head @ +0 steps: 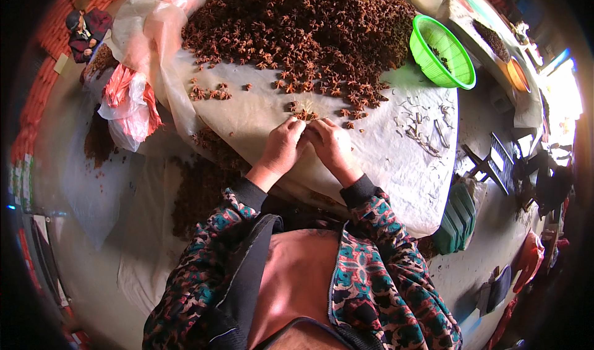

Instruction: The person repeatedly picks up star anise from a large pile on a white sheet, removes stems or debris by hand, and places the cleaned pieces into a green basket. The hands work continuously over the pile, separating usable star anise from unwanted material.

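Note:
My left hand and my right hand meet fingertip to fingertip over a pale sheet. Their fingers are bent and pinched together; whatever may be between them is hidden. Right beyond the fingertips lies a small cluster of star anise. A large heap of dried star anise covers the far part of the sheet, with loose pieces spilling towards my hands. To the right, thin stems and twigs are scattered. A bright green plastic mesh basket sits tilted beside the heap, with a few dark bits inside.
Red and white plastic bags lie to the left. Farther off, a person is beside another pile. At right are an orange bowl, a dark folding chair and a green plastic object by the sheet's edge.

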Tool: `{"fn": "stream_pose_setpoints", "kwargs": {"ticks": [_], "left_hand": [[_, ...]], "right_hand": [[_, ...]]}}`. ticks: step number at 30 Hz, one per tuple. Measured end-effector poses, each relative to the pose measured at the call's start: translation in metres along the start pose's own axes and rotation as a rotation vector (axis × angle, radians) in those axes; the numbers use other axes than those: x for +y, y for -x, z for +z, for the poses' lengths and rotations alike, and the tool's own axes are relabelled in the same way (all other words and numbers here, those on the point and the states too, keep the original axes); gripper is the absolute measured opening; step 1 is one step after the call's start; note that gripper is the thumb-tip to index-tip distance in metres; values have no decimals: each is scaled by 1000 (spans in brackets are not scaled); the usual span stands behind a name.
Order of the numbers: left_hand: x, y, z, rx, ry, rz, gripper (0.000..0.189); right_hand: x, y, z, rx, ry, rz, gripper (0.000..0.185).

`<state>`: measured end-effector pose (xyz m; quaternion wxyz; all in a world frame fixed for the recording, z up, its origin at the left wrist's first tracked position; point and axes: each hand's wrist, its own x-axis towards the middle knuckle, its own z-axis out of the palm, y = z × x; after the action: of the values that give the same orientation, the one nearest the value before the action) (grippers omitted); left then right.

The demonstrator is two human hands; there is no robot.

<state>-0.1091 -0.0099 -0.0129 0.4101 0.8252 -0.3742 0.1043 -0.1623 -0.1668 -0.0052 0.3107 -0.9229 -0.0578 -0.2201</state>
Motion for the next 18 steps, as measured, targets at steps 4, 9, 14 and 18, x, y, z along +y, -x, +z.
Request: {"fn": "stream_pose_setpoints", "kwargs": {"ticks": [4, 9, 14, 18], "left_hand": [[15, -5, 16, -63, -87, 14, 18], [40, -32, 4, -65, -130, 370, 15], [4, -40, 5, -103, 386, -79, 19], [10, -65, 16, -12, 682, -122, 32]], "right_hand": [[12, 14, -16, 23, 379, -138, 9], [13, 35, -44, 227, 54, 8, 15], [55, 77, -109, 543, -367, 347, 15], [77, 50, -93, 542, 89, 202, 8]]}}
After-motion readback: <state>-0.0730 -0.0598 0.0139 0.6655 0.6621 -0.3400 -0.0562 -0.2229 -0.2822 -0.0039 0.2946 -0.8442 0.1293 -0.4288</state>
